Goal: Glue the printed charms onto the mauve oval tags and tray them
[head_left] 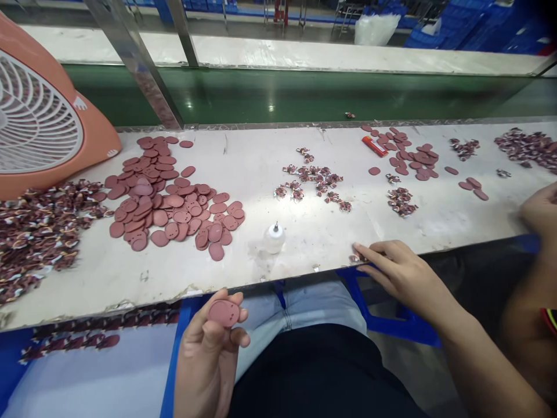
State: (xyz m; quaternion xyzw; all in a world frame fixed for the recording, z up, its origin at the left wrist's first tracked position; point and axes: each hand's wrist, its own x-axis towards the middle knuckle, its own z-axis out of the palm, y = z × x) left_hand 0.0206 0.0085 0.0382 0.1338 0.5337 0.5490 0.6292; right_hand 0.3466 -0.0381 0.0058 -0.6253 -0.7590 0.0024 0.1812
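In my left hand [213, 342], a flat reddish-brown oval disc [224, 313] with small holes is pinched between thumb and fingers, in front of the table's edge. My right hand [398, 273] reaches to the near edge of the table, its fingertips closed around a small brown-and-white piece [354, 258], partly hidden by the fingers. Between the hands, farther in, stands a small translucent bottle [274, 239] with a thin metal tip. A heap of similar oval discs [174, 212] lies left of it. Several small brown-and-white pieces [311, 174] are scattered beyond the bottle.
An orange fan [93, 130] and a big pile of small pieces [39, 238] occupy the left. A red tube-like item [374, 146] lies beside more discs [424, 157]. Another person's hand [542, 209] is at the right. Filled rows [96, 341] sit below the table, left. A green belt [270, 96] runs behind.
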